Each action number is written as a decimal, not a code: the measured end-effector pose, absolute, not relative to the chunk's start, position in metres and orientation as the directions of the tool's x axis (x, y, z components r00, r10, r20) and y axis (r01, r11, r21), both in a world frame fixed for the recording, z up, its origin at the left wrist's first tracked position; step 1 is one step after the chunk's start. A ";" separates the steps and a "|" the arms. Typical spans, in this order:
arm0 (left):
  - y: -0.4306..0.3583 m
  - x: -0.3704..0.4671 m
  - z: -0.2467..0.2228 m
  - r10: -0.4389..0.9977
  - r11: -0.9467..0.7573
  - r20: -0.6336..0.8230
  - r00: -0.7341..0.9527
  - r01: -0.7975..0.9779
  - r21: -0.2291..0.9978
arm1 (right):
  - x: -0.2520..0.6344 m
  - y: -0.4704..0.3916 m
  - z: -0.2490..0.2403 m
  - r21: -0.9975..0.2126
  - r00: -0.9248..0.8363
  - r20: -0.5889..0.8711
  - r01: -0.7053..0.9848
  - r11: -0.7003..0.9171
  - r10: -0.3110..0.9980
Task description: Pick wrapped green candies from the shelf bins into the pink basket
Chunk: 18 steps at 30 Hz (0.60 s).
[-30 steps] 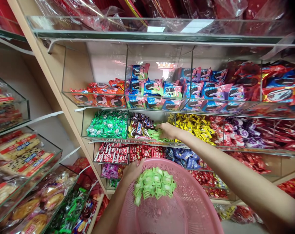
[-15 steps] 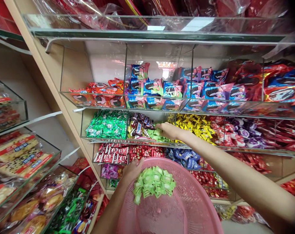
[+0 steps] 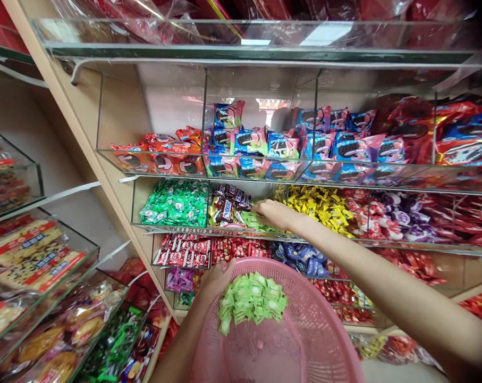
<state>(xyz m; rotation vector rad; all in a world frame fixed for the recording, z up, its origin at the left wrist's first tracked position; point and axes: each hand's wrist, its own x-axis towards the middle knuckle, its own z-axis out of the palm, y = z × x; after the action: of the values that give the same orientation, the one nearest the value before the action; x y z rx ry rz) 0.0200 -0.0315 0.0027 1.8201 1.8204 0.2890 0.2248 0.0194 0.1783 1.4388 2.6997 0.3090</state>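
My left hand (image 3: pixel 219 277) grips the rim of a pink plastic basket (image 3: pixel 328 330), its fingers closed over the edge. A heap of light green wrapped packets (image 3: pixel 252 298) lies inside the basket, toward the far left. My right hand (image 3: pixel 275 214) reaches into a glass shelf compartment and touches light green packets (image 3: pixel 254 219) there. Its fingers are bent together; what they hold, if anything, is hidden. Dark Snickers bars (image 3: pixel 227 209) lie just left of those packets, and yellow wrapped candies (image 3: pixel 318 207) are to the right of my hand.
Green candies (image 3: pixel 177 205) fill the compartment at the left. Above runs a glass-fronted shelf (image 3: pixel 153 162) with blue and orange cookie packs. Red packets (image 3: pixel 185 250) and dark blue ones (image 3: pixel 300 258) sit on the shelf below. Packaged breads (image 3: pixel 33 250) stand at the far left.
My right hand has shifted slightly left among the light green packets. My left hand and the basket have stayed in place.
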 end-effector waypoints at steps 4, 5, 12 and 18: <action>-0.031 0.019 0.000 0.972 0.071 -0.227 0.055 0.855 0.513 | 0.224 0.018 0.179 0.212 -0.563 0.012 0.809 0.548 0.826; -0.031 0.019 0.000 0.973 0.072 -0.226 0.055 0.854 0.516 | 0.225 0.019 0.179 0.206 -0.549 0.015 0.820 0.534 0.836; -0.030 0.019 -0.003 0.974 0.057 -0.216 0.069 0.848 0.527 | 0.230 0.024 0.173 0.148 -0.519 0.065 0.849 0.506 0.852; -0.031 0.020 0.001 0.973 0.072 -0.222 0.054 0.851 0.520 | 0.227 0.017 0.174 0.222 -0.541 0.050 0.826 0.519 0.840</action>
<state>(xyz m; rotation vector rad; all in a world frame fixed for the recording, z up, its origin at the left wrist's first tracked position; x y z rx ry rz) 0.0198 -0.0314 0.0015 1.8073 1.8245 0.3000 0.2266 0.0170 0.1740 1.4721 2.6820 0.3384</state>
